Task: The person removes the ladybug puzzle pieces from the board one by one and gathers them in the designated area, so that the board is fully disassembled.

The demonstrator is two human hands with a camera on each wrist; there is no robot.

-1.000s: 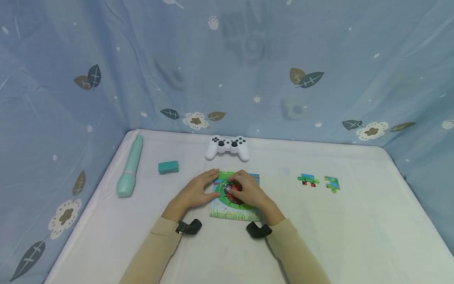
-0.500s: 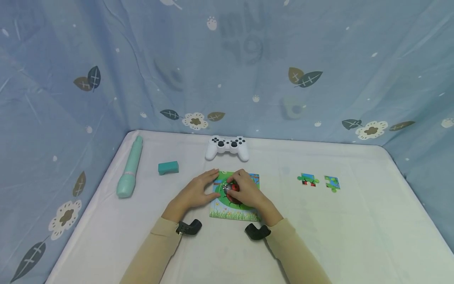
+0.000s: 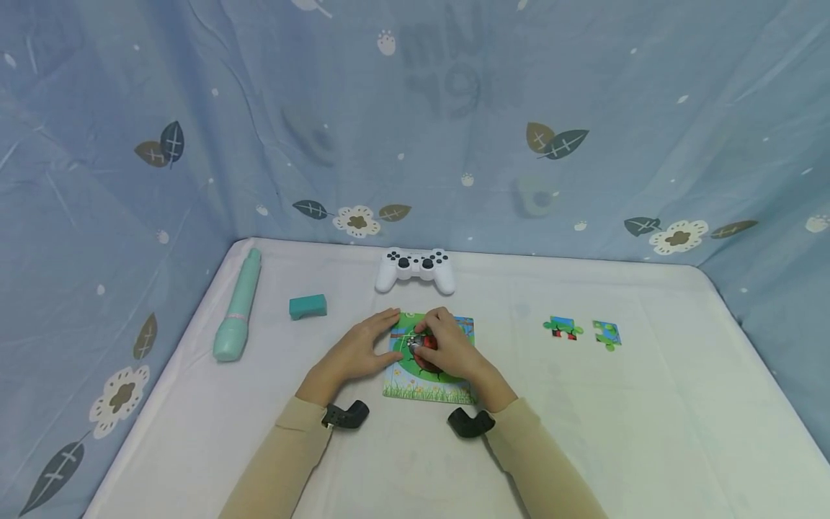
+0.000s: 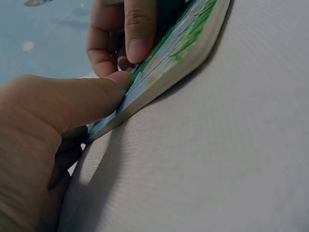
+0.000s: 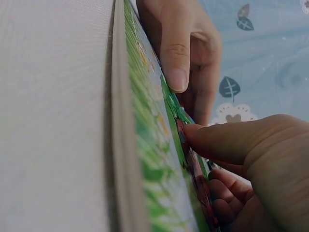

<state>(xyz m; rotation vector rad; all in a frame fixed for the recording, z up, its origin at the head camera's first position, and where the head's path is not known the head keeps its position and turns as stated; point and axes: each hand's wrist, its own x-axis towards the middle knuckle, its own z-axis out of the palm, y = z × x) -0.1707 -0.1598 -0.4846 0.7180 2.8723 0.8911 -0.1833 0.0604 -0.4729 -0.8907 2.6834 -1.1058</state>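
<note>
A square jigsaw puzzle (image 3: pixel 428 393) with a ladybug on green grass lies on the white table in front of the person. The left hand (image 3: pixel 359 350) rests along its left side, thumb tip on the picture and fingers reaching the top left corner. Over the ladybug, the right hand (image 3: pixel 457 353) holds a puzzle piece between thumb and forefinger; its outline is mostly hidden by the fingers. In the right wrist view, the right thumb (image 5: pixel 227 137) touches the red ladybug area and the other fingers curl beyond it. The left thumb (image 4: pixel 91 96) lies on the picture near the board's edge.
Two loose puzzle pieces, one with red (image 3: pixel 563 329) and one with blue and green (image 3: pixel 607 335), lie to the right. A white game controller (image 3: pixel 416 269) is behind the puzzle. A teal block (image 3: pixel 308 306) and a mint-green microphone-shaped object (image 3: pixel 238 306) lie to the left.
The right hand and wrist have shifted very slightly left over the ladybug. The left hand, puzzle and surrounding things keep their places.
</note>
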